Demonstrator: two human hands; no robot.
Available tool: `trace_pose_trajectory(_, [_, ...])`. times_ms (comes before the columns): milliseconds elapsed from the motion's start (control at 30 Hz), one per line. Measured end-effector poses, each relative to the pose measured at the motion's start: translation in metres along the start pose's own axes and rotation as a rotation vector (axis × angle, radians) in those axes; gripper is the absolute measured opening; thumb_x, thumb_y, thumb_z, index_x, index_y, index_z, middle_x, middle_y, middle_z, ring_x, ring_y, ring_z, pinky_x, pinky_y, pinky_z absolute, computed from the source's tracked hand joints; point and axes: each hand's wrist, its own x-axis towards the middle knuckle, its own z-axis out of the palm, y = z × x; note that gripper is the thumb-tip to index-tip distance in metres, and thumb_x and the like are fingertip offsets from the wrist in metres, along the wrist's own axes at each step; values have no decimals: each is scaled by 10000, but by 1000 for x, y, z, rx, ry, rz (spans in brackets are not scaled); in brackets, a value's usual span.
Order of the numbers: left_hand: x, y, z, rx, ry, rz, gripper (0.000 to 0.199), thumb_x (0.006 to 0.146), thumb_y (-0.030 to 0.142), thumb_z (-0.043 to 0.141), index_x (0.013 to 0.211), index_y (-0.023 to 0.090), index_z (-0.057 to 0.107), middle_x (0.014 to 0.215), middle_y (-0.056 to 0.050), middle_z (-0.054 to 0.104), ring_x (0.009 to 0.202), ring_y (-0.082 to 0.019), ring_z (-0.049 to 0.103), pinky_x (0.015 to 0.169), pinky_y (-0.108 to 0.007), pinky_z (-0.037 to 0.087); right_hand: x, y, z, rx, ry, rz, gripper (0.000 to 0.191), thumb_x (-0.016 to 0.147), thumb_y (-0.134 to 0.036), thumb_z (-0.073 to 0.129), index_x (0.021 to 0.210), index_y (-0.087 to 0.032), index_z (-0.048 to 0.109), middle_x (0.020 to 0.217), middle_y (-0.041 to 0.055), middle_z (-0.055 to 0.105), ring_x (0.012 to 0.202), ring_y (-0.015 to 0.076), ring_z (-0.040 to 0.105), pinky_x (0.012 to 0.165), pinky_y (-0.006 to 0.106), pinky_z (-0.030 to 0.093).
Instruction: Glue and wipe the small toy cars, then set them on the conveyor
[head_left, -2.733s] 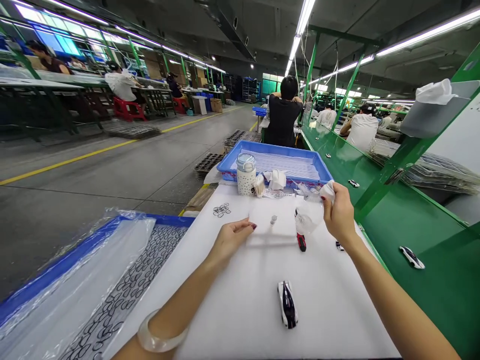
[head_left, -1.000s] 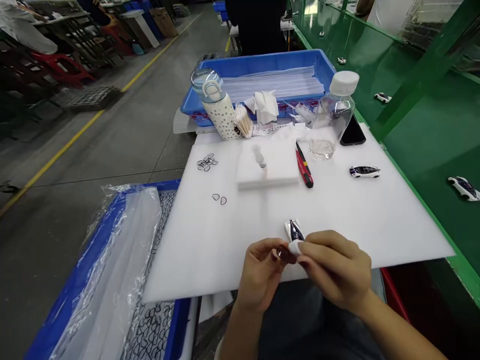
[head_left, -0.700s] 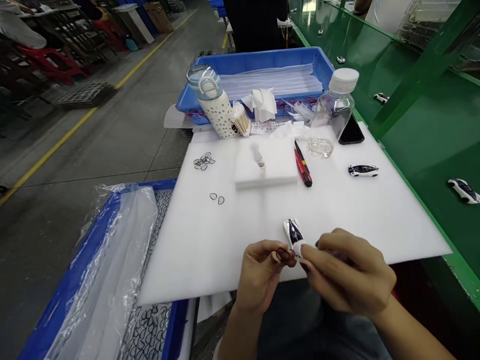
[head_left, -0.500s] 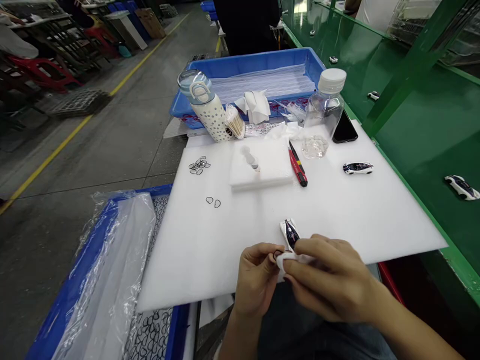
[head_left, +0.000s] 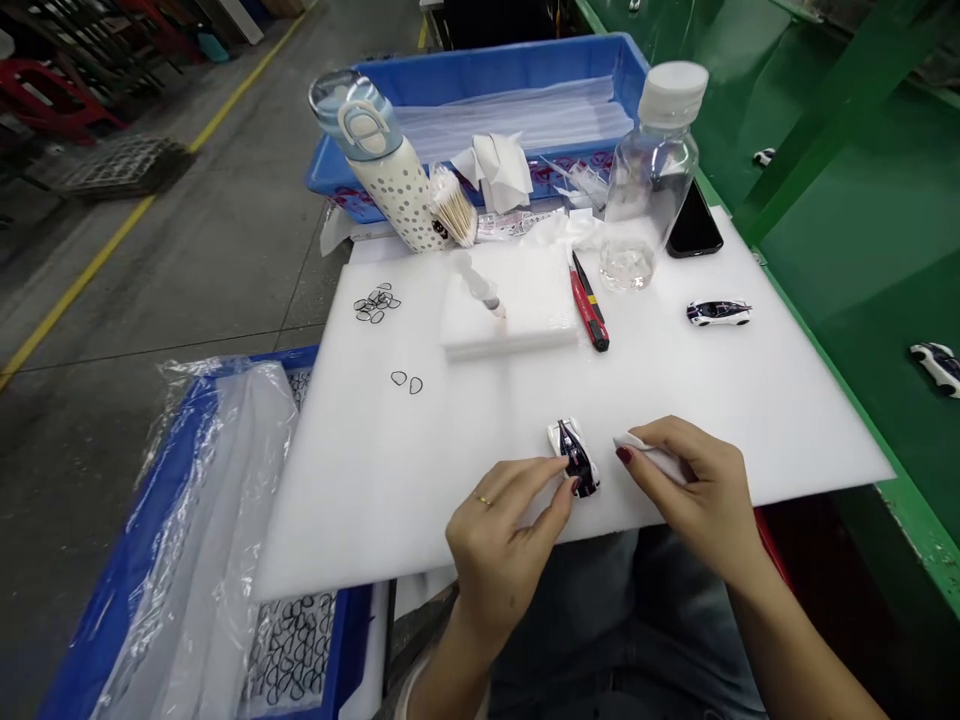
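Note:
A white and dark toy car lies on the white foam board in front of me. My left hand has its thumb and index fingertips brought together over the car's left side. Whatever those fingertips hold, if anything, is too small to make out against the dark car body. To the right of the car, my right hand pinches a folded white wipe between thumb and fingers. Two black rings lie apart on the board, and a small pile of similar rings is farther back.
A syringe rests on a foam block. Beside it are a red-black cutter, a clear bottle, a phone and another toy car. A tumbler stands by cotton swabs. A blue bin sits lower left.
My hands have come apart. The left, which pinched a black ring beside the wipe, is now at the car; the right has drawn away rightward with the wipe. The camera view has shifted.

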Motion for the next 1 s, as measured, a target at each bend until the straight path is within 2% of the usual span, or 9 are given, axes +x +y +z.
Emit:
trace_pose_trajectory(67, [0, 1, 6, 78, -2, 121, 212, 868, 76, 705, 1038, 203, 714, 897, -28, 708, 806, -176, 669, 734, -281, 565, 1, 0, 5, -11, -33, 5, 57, 890, -179, 627, 864, -195, 676, 788, 5, 691, 696, 108, 636, 616, 222, 495])
trace_pose_trajectory(167, [-1, 0, 12, 140, -8, 177, 229, 878, 80, 697, 1073, 199, 700, 883, -35, 680, 784, -174, 649, 707, -282, 560, 3, -1, 10, -35, -107, 30, 72, 897, -203, 617, 874, -199, 686, 802, 13, 682, 691, 117, 638, 604, 234, 493])
trace_pose_trajectory(367, [-3, -3, 10, 209, -13, 70, 209, 903, 179, 706, 1107, 219, 684, 916, -33, 632, 818, -174, 631, 755, -295, 556, 3, 3, 12, -154, -193, 36, 87, 899, -230, 613, 885, -199, 693, 838, 19, 692, 680, 128, 644, 578, 245, 476])
trace_pose_trajectory(500, [-2, -5, 7, 168, -55, -57, 215, 911, 233, 683, 1126, 219, 681, 1128, -60, 642, 1033, -224, 628, 913, -361, 548, 2, 2, 11, -166, -205, 31, 86, 904, -228, 612, 899, -201, 693, 844, 16, 686, 680, 122, 636, 584, 244, 468])
trace_pose_trajectory(600, [-1, -5, 6, 145, -86, -88, 225, 912, 226, 671, 1137, 215, 680, 1239, -65, 632, 1137, -238, 601, 988, -388, 521, 3, 2, 12, -172, -205, 29, 78, 902, -227, 618, 900, -199, 691, 842, 13, 682, 674, 117, 630, 574, 240, 458])
trace_pose_trajectory(867, [1, -4, 5, 136, -112, -131, 214, 906, 232, 665, 1119, 229, 687, 1222, -61, 647, 1132, -253, 607, 990, -423, 523, 3, 2, 14, -197, -193, 20, 88, 901, -241, 622, 879, -191, 691, 823, 14, 679, 664, 120, 625, 568, 243, 450])
trace_pose_trajectory(1000, [1, -3, 7, 133, -106, -123, 212, 898, 219, 663, 1110, 222, 681, 1207, -53, 648, 1119, -237, 604, 983, -399, 516, 3, 2, 15, -220, -178, 0, 82, 895, -240, 628, 875, -186, 688, 820, 18, 684, 665, 123, 631, 567, 240, 453])
